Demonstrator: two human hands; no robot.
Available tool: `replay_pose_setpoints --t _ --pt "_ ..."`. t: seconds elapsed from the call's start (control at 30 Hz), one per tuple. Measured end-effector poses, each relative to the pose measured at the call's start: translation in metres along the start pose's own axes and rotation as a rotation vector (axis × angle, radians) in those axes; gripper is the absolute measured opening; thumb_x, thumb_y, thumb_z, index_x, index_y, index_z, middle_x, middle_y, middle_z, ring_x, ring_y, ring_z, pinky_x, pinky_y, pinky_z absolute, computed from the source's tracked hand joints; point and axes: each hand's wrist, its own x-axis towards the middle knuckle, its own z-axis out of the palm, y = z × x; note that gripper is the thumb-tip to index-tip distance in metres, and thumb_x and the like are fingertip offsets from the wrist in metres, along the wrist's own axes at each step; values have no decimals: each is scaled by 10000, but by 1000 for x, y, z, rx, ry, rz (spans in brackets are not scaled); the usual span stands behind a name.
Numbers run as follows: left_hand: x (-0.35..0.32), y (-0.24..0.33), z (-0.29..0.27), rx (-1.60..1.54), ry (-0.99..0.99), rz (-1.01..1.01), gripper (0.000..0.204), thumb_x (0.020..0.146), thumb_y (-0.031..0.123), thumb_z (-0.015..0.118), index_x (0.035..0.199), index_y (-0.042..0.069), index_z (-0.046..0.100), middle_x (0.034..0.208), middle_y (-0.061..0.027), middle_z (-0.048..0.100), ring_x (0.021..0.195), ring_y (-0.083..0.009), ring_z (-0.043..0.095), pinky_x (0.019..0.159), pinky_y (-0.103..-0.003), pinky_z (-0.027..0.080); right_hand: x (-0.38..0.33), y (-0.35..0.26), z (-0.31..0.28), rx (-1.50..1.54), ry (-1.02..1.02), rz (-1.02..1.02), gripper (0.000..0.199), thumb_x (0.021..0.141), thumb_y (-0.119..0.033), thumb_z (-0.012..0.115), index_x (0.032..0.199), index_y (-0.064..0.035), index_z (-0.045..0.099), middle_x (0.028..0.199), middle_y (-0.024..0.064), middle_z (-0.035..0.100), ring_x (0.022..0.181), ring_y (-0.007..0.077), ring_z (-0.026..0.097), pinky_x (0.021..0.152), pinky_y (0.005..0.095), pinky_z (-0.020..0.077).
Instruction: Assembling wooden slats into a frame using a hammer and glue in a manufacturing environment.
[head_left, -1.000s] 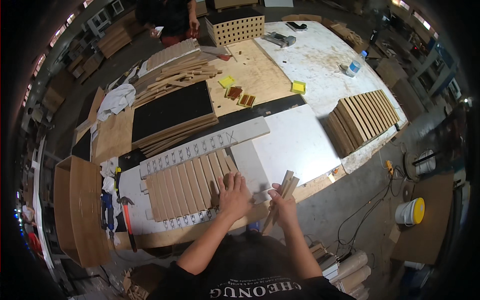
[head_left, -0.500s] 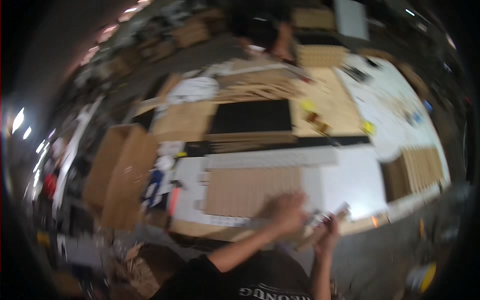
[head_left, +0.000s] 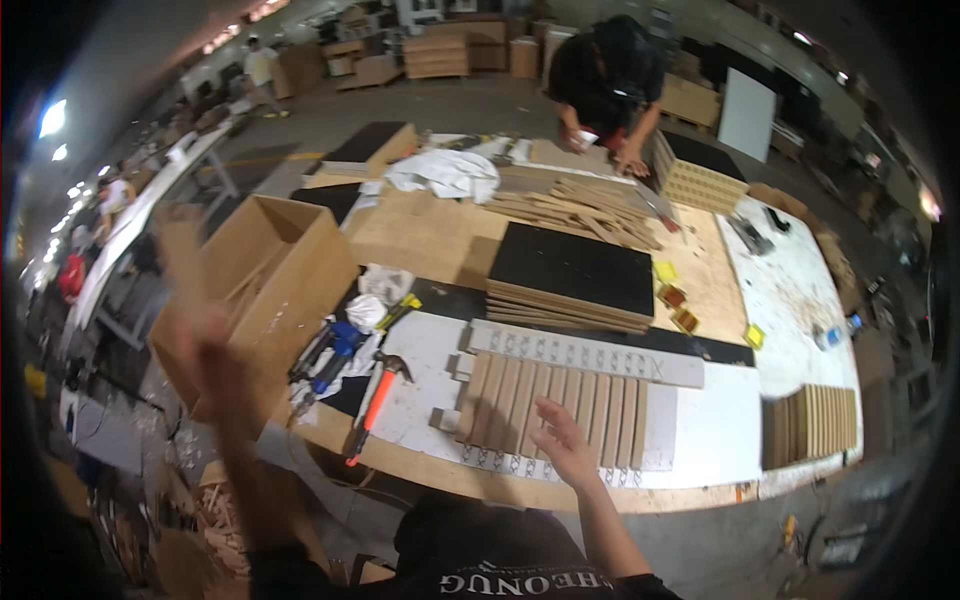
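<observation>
My left hand (head_left: 205,335) is raised over a tall cardboard box (head_left: 315,250), smeared by motion. Its fingers seem wrapped round a blurred, light-brown wooden strip (head_left: 180,250) that points upward. Above the worktable, my right hand (head_left: 562,440) is open and holds nothing, fingers bent apart. It hovers over a row of brown wooden slats (head_left: 505,400) laid side by side; whether it touches them I cannot tell. Behind the slats lies a pale strip (head_left: 600,353) with printed marks. An orange-handled claw hammer (head_left: 375,405) lies left of the slats.
Black-topped boards (head_left: 570,268) stand stacked behind the slats, with loose wooden sticks (head_left: 590,208) farther back. Slatted blocks (head_left: 825,425) sit at the right. Blue-handled tools (head_left: 340,345) lie beside the box. Across the table a co-worker (head_left: 610,80) bends over the work.
My left hand has swung from the slats to the box at the left. My right hand has moved left over the slats and no longer holds the piece it had. The view has shifted.
</observation>
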Motion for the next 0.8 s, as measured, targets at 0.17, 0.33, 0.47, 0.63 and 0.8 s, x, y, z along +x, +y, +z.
replay_pose_setpoints --t 0.17,0.33,0.47,0.63,0.8 --pt "60 -74 62 -2315 -575 -985 426 832 196 600 1171 -34 485 1069 -192 557 970 -301 545 813 -371 437 -3 21 -11 -118 189 159 469 828 -203 653 1235 -49 480 1186 96 539 1140 226 491 935 357 402" --pt "77 33 -85 -2762 -261 -446 424 760 204 671 1106 -12 555 1111 -198 558 1038 -366 504 913 -431 391 -27 29 -17 -33 356 157 399 847 -108 615 1215 -18 487 1157 82 549 1077 190 518 891 296 427" --pt "86 107 -170 -2884 -334 -426 374 748 105 643 1099 9 560 1112 -160 544 1051 -343 496 900 -414 409 -26 9 -5 -111 312 205 377 854 -90 601 1200 5 487 1115 80 564 1036 170 533 875 284 434" --pt "119 142 -166 -2760 -564 -516 456 729 108 670 1145 11 510 1124 -179 534 1070 -336 495 914 -400 407 -13 1 13 -131 312 254 366 837 -63 578 1185 14 494 1085 77 573 1004 168 544 870 281 431" --pt "151 191 -161 -2658 -862 -206 422 691 229 679 1060 42 600 1197 -212 512 1139 -371 461 957 -478 367 -9 3 20 -88 294 234 373 833 -81 620 1171 21 499 1059 89 586 938 143 563 797 265 457"
